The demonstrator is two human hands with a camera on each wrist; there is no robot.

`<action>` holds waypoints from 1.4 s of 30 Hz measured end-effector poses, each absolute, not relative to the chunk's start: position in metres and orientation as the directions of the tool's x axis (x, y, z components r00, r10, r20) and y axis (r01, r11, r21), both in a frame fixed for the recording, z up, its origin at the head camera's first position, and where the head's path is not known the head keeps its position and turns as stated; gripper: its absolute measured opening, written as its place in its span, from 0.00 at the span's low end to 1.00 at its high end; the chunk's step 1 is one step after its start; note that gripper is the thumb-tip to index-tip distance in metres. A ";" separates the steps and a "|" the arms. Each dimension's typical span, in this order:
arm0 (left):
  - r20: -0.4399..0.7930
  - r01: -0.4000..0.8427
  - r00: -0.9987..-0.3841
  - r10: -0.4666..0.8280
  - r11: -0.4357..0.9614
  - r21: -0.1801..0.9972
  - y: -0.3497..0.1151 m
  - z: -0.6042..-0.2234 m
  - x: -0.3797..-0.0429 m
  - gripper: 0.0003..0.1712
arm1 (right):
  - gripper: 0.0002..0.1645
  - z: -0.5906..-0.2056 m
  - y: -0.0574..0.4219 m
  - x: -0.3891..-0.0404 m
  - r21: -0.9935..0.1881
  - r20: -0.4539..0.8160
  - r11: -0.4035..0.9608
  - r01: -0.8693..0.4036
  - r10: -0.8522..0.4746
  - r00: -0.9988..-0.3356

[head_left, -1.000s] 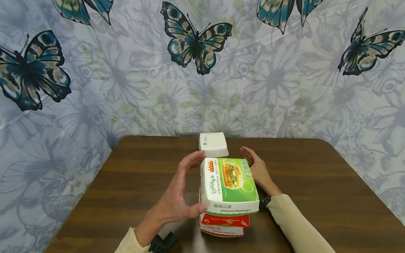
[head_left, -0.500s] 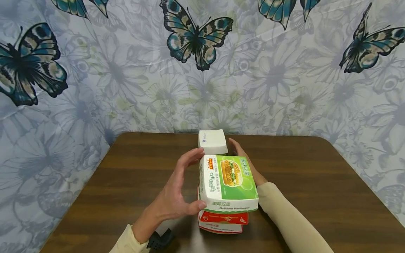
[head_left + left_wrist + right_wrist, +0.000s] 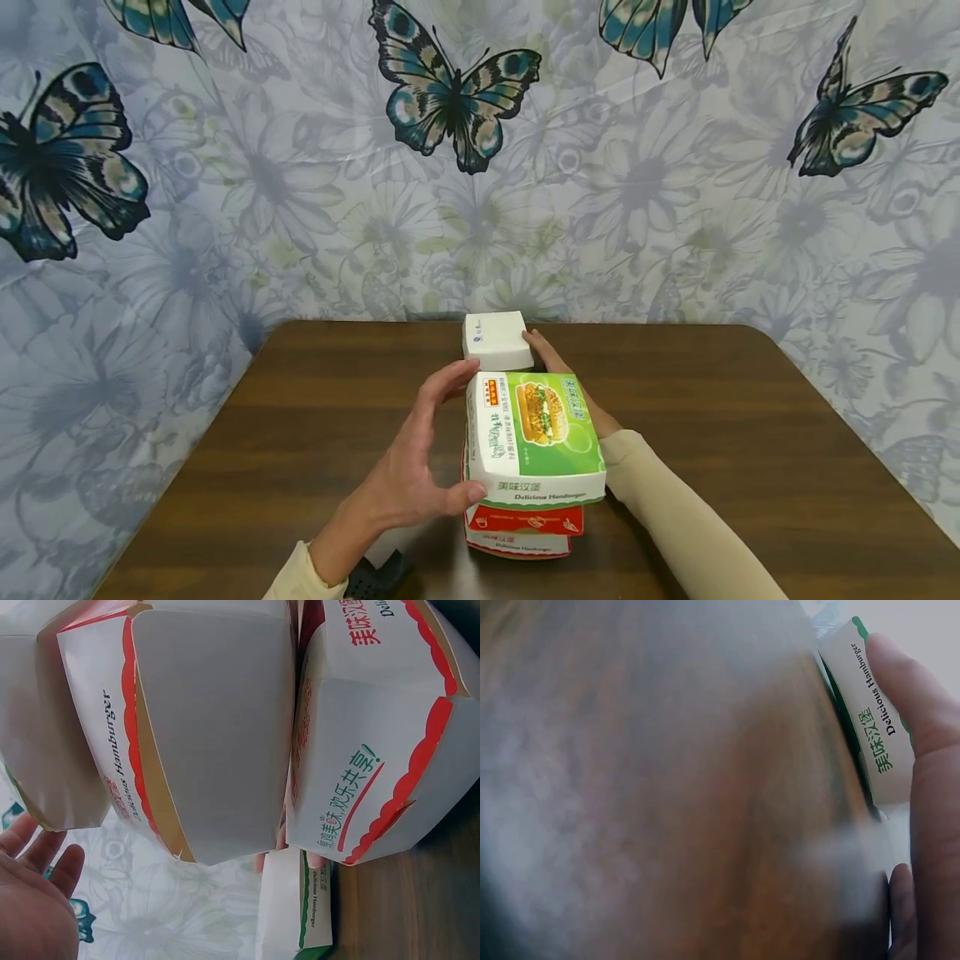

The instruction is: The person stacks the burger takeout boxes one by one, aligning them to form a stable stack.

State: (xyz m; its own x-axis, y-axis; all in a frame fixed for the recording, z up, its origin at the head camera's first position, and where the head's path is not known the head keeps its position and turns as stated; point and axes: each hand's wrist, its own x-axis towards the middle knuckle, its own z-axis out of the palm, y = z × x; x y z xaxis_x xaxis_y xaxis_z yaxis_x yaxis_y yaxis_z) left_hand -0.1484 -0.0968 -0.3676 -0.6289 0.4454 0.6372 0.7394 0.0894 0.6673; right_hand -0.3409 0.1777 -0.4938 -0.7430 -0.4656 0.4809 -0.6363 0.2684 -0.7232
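Three hamburger boxes stand stacked on the brown table [image 3: 337, 467]. The top green-and-white hamburger box [image 3: 536, 437] bears a burger picture; beneath it sit a red hamburger box [image 3: 525, 520] and a red-and-white one [image 3: 517, 544]. My left hand [image 3: 408, 462] spans the top box's left side, thumb at the front corner, fingertips by the back corner. In the left wrist view its fingers [image 3: 45, 859] lie at that box. Behind the stack is a white hamburger box [image 3: 497, 340] with green edging. My right hand [image 3: 573, 387], partly hidden by the stack, grips its right end; the thumb [image 3: 911, 682] lies against it.
A cloth backdrop with butterflies [image 3: 457, 100] hangs behind the table's far edge. The stack leans slightly, its upper box jutting forward past the lower ones. Dark wrist gear [image 3: 378, 575] sits at my left sleeve.
My right hand has moved left and forward, from beside the stack to the white hamburger box behind it. The left hand stays at the top box; the view shifts slightly.
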 end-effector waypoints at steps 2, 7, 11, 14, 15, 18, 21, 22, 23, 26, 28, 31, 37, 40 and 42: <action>0.637 0.737 -0.632 0.442 0.089 0.669 -0.097 -0.369 -0.148 0.55 | 0.77 -0.492 0.177 -0.339 -0.737 0.454 0.286 -0.612 -0.460 -0.763; 0.634 0.735 -0.636 0.439 0.096 0.671 -0.098 -0.370 -0.148 0.55 | 0.64 -0.483 0.178 -0.321 -0.786 0.448 0.207 -0.583 -0.459 -0.767; 0.635 0.736 -0.635 0.440 0.094 0.671 -0.098 -0.370 -0.149 0.55 | 0.53 -0.475 0.179 -0.305 -0.799 0.480 0.112 -0.591 -0.473 -0.739; 0.624 0.728 -0.642 0.446 0.099 0.678 -0.099 -0.370 -0.149 0.55 | 0.52 -0.473 0.177 -0.301 -0.776 0.517 0.105 -0.621 -0.459 -0.723; 0.619 0.725 -0.646 0.448 0.104 0.681 -0.100 -0.370 -0.149 0.55 | 0.52 -0.473 0.177 -0.301 -0.768 0.529 0.108 -0.632 -0.450 -0.720; 0.607 0.716 -0.654 0.451 0.113 0.688 -0.100 -0.369 -0.148 0.55 | 0.51 -0.475 0.176 -0.304 -0.733 0.569 0.130 -0.668 -0.422 -0.706; 0.607 0.717 -0.652 0.454 0.110 0.688 -0.100 -0.369 -0.148 0.55 | 0.45 -0.477 0.176 -0.304 -0.736 0.562 0.184 -0.652 -0.370 -0.739; 0.611 0.721 -0.648 0.454 0.107 0.685 -0.100 -0.369 -0.149 0.55 | 0.42 -0.478 0.176 -0.304 -0.739 0.557 0.198 -0.643 -0.357 -0.750; 0.617 0.726 -0.643 0.454 0.104 0.680 -0.099 -0.369 -0.149 0.55 | 0.41 -0.478 0.176 -0.304 -0.741 0.555 0.205 -0.639 -0.350 -0.755; 0.629 0.736 -0.635 0.449 0.104 0.669 -0.100 -0.371 -0.149 0.55 | 0.43 -0.480 0.178 -0.302 -0.750 0.550 0.188 -0.634 -0.356 -0.755; 0.637 0.743 -0.631 0.443 0.107 0.661 -0.100 -0.371 -0.149 0.54 | 0.48 -0.482 0.179 -0.303 -0.739 0.566 0.159 -0.655 -0.382 -0.731; 0.646 0.750 -0.625 0.438 0.108 0.652 -0.101 -0.371 -0.148 0.54 | 0.50 -0.485 0.180 -0.305 -0.712 0.588 0.169 -0.682 -0.387 -0.710; 0.662 0.766 -0.606 0.440 0.100 0.635 -0.102 -0.370 -0.148 0.54 | 0.42 -0.486 0.177 -0.305 -0.700 0.591 0.249 -0.670 -0.326 -0.738; 0.661 0.765 -0.608 0.440 0.103 0.636 -0.102 -0.369 -0.147 0.54 | 0.37 -0.483 0.174 -0.300 -0.722 0.570 0.297 -0.625 -0.259 -0.780; 0.663 0.768 -0.605 0.441 0.104 0.632 -0.102 -0.369 -0.147 0.53 | 0.37 -0.481 0.173 -0.296 -0.740 0.555 0.319 -0.592 -0.208 -0.806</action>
